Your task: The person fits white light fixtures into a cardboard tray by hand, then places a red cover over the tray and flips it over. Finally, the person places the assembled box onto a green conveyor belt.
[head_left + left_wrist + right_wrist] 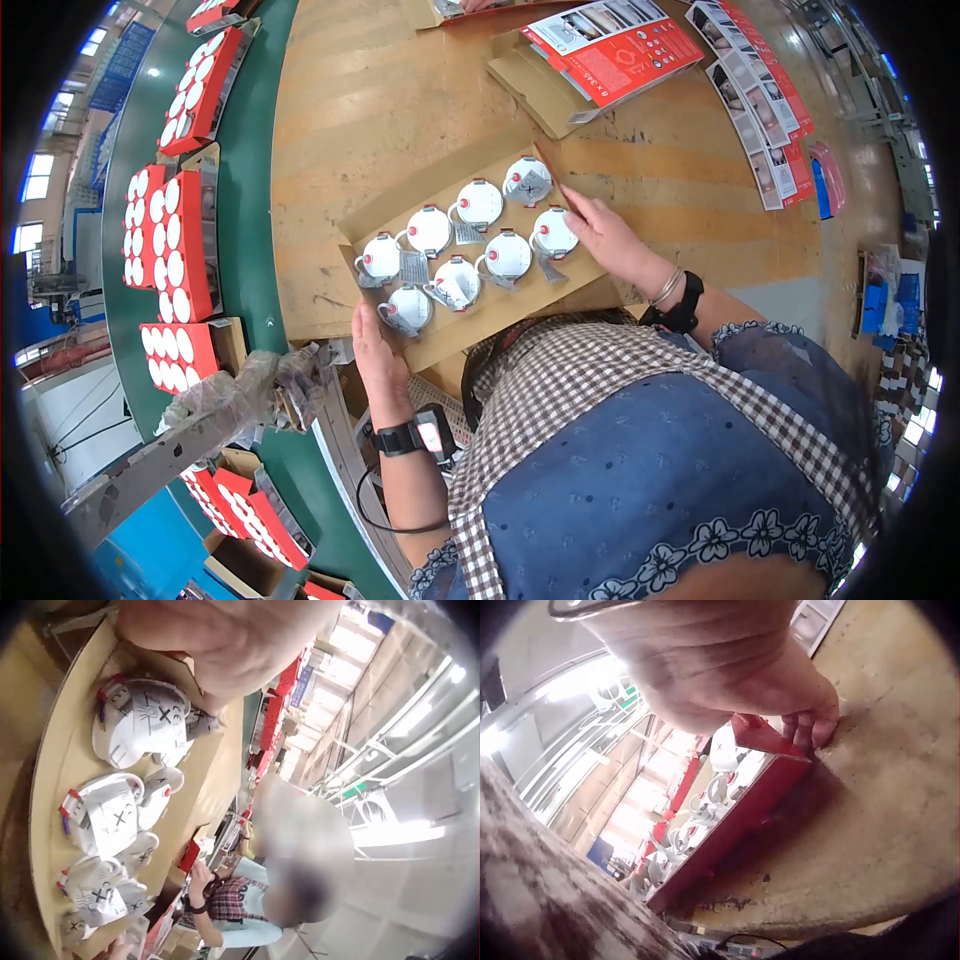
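A shallow cardboard box [440,345], brown inside and red outside, lies tilted before the person. In it sit several round white downlights [480,204] in two rows, with short white cables, red clips and printed tags. The left hand [380,358] holds the box's left end, its fingers along the outer wall. At the opposite end, the right hand [612,238] grips the wall, thumb at the rim. The right wrist view shows the right fingers [814,729] bent at the red corner, close to the tabletop. The left hand [232,637] overlaps the box rim in the left wrist view.
On the wooden table [380,100] stands an open red box [615,55], with flat printed cartons [755,110] to its right. Filled red boxes [200,240] line the green conveyor [245,200] at left. A plastic-wrapped metal rail [160,470] juts in. Another person [240,900] works opposite.
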Available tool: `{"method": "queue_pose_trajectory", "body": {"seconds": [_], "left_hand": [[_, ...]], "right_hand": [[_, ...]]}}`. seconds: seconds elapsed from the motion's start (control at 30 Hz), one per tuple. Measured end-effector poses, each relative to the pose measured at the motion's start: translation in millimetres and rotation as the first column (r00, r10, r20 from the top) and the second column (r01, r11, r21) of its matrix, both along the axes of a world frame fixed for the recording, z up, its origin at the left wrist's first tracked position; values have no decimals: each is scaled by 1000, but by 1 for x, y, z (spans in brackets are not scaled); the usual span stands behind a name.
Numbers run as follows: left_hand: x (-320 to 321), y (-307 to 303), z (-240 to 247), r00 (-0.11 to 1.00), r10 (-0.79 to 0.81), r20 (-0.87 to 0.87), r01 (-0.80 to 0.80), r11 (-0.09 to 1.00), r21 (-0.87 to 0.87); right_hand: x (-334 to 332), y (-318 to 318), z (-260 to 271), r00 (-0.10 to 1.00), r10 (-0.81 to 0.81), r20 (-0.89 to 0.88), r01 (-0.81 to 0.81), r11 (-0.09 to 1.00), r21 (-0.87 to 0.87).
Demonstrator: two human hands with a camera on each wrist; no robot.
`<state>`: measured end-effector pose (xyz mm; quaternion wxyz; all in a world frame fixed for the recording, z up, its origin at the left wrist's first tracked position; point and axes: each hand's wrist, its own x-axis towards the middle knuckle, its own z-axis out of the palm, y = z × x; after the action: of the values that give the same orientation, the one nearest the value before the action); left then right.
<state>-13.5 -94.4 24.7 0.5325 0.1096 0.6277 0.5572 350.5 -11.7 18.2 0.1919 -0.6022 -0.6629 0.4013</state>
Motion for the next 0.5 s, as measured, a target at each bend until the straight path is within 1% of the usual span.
{"method": "queue_pose_trajectory", "body": {"seconds": [0.03,0.07,0.1,0.13,0.17,0.2,0.23,0.27,0.33,0.37,0.43,0.47,0.5], "left_hand": [[-1,3,7,997,4,76,-4,1000,2],[-6,3,5,997,-1,73,0,1000,11],[-11,1,-2,992,-32,125,32,999,1],[-15,-1,-3,982,-63,176,65,998,-8],[-19,-2,-4,972,-75,223,84,996,-32],[-23,-2,-7,971,-79,224,88,996,-30],[-27,0,-10,961,-103,255,114,993,-27],[-32,2,-13,950,-127,286,139,990,-24],[-40,5,-17,941,-155,300,171,985,-28],[-44,7,-17,933,-179,313,199,979,-34],[-50,8,-17,918,-213,334,230,973,-13],[-51,9,-17,903,-242,354,257,966,7],[-52,9,-18,900,-247,361,259,966,14]], "right_hand": [[-1,2,-1,1000,-4,-3,4,1000,9],[-1,4,-5,990,-54,-128,55,998,7],[0,3,-8,964,-102,-246,104,995,-6],[-1,4,-11,964,-105,-245,107,994,-3],[-2,5,-14,914,-182,-364,157,983,-99],[-3,6,-16,843,-264,-468,191,961,-198],[-6,7,-9,812,-298,-501,196,949,-246],[-8,8,-9,812,-299,-501,199,949,-244],[-12,11,-9,725,-322,-609,183,942,-280],[-15,10,-7,725,-323,-609,186,942,-278],[-16,8,-2,674,-384,-631,129,902,-411],[-16,7,-3,678,-383,-627,135,904,-406],[-13,8,-6,670,-407,-622,130,888,-441]]}}
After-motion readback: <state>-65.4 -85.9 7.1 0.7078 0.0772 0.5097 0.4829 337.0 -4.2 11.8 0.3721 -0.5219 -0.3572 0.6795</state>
